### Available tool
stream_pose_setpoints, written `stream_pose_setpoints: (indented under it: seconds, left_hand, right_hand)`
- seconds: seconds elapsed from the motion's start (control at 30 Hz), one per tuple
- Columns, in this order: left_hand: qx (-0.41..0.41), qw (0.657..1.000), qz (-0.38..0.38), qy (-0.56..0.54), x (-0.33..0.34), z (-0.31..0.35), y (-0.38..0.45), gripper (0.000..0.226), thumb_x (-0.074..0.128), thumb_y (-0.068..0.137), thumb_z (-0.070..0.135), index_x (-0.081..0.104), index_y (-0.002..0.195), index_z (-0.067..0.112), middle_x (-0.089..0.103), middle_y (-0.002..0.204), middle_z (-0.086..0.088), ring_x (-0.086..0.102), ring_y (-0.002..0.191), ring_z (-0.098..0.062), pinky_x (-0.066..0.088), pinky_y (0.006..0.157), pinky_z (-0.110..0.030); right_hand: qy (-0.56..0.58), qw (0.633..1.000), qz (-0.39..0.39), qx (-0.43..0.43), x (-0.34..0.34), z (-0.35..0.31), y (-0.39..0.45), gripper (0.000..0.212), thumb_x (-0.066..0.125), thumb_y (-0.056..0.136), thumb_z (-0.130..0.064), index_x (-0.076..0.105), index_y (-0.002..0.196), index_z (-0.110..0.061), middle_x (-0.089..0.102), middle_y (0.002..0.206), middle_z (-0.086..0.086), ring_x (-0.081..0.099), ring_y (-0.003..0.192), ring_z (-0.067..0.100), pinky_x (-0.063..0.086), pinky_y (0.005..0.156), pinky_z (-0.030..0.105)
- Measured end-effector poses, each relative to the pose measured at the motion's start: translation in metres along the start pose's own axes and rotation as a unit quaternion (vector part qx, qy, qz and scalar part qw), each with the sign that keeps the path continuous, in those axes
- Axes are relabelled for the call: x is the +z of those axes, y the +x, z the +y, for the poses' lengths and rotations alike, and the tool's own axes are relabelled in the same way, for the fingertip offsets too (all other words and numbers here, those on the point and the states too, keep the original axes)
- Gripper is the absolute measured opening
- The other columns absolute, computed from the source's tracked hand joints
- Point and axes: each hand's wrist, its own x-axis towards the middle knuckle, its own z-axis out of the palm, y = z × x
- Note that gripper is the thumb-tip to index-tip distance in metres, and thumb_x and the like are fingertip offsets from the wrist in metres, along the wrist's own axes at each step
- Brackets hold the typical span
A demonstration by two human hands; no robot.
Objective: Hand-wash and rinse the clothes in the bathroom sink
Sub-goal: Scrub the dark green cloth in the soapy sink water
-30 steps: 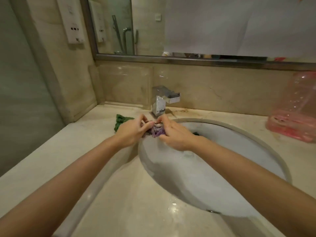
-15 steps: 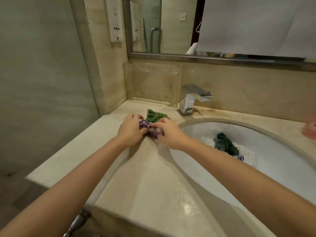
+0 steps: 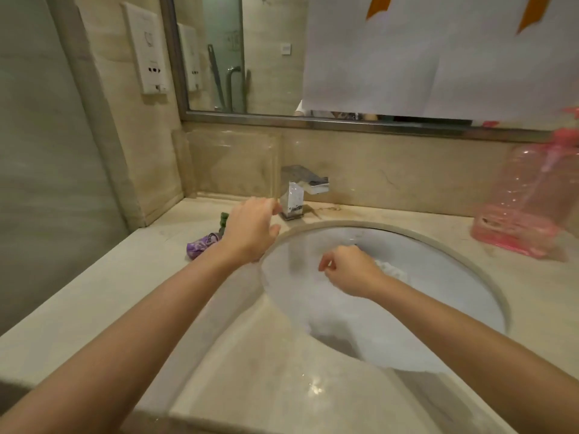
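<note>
White cloth (image 3: 388,267) (mostly hidden) lies behind right hand (image 3: 351,270).

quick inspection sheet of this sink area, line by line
surface: beige stone counter with a wet sheen at its front edge; oval sink set into it, holding cloudy water
job's things: purple patterned cloth bunched on the counter left of the sink; green cloth behind it; a white garment in the basin
clutter: pink plastic jug on the counter at right
grippers: left hand over the sink rim, fingers relaxed, near the faucet; right hand over the water, fingers loosely curled, holding nothing
cables: nothing seen
surroundings: mirror partly covered by white paper; wall socket panel
</note>
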Motion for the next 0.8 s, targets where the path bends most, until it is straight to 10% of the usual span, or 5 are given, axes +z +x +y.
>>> stream_pose_setpoints:
  seconds: [0.8]
  left_hand:
    - [0.012, 0.995, 0.097, -0.032, -0.064, 0.078, 0.055, 0.021, 0.059, 0.094, 0.023, 0.066, 0.114, 0.019, 0.071, 0.103, 0.004, 0.064, 0.099, -0.018, 0.041, 0.099, -0.038]
  right_hand:
    - [0.075, 0.991, -0.063, 0.085, 0.024, 0.083, -0.066, 0.025, 0.047, 0.096, -0.015, 0.07, 0.107, -0.016, 0.068, 0.094, 0.003, 0.067, 0.087, 0.022, 0.047, 0.067, 0.023]
